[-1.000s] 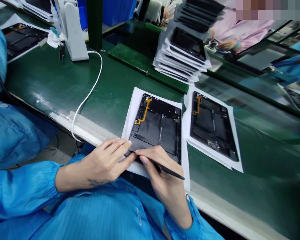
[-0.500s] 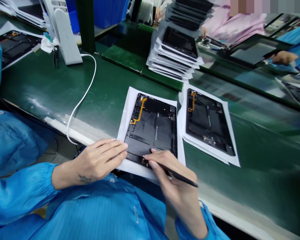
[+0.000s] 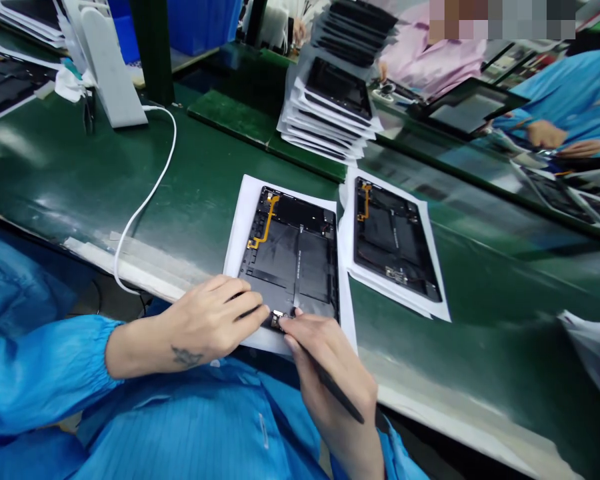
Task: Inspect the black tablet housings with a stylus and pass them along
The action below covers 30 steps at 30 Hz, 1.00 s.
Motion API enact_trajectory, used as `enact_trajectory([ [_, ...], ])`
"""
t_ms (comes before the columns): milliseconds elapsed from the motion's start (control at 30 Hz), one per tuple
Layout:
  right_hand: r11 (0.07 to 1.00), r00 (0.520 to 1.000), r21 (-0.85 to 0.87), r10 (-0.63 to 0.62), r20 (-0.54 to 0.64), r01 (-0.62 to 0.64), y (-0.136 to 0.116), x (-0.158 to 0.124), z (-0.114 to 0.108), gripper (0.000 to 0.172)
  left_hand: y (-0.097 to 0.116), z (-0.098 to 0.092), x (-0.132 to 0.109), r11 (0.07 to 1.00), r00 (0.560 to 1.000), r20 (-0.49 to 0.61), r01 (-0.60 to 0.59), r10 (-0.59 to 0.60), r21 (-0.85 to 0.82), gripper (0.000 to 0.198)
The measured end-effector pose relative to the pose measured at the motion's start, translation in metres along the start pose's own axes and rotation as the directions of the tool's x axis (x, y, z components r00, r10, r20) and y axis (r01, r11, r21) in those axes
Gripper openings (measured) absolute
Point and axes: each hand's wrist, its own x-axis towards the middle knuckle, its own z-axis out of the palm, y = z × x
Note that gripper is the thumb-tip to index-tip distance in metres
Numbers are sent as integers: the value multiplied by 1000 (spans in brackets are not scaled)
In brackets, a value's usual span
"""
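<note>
An opened tablet housing [image 3: 313,263], black inside with an orange flex cable [image 3: 269,230] along its left side, lies on white sheet material in front of me. My left hand [image 3: 215,317] rests over its lower left edge, fingers bent and a little apart, holding nothing that I can see. Slim black tweezers [image 3: 341,393] are gripped in my right hand [image 3: 337,363]. Its fingertips are at a small metallic connector part [image 3: 279,319] on the lower edge of the housing, close to my left fingertips. The tweezers' tips are hidden by my fingers.
A second opened tablet housing [image 3: 397,237] lies to the right on white sheets. Behind stands a tall stack of tablet parts [image 3: 330,110] between sheets. A white stand [image 3: 114,80] with a white cable [image 3: 153,190] is at the left. Co-workers sit across the bench.
The view has shifted slightly to the right. My left fingers have bent and moved towards the connector part, nearer my right fingertips. The tweezers now tilt more steeply down towards me.
</note>
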Motion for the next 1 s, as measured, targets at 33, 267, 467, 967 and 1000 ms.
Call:
enact_trajectory([
  [33,1000,1000,-19,-17,6,17,-1,-1,0,32,1,2,1,1000,1000,10,-9,9,8,26],
  [267,995,997,-68,-76,13,77,-10,-2,3,28,7,3,-1,993,1000,19,-25,23,116,19],
  [467,999,998,-11,-53,-41,53,-4,-1,3,29,8,4,-5,994,999,37,-33,29,107,24],
  [967,920,957,380,189,-218,-95,11,-2,9,18,-38,-30,40,-362,275,660,660,-699,-658,100],
  [1000,913,953,399,191,-235,-84,12,-2,11,18,-37,-25,43,-364,273,659,658,-701,-659,103],
])
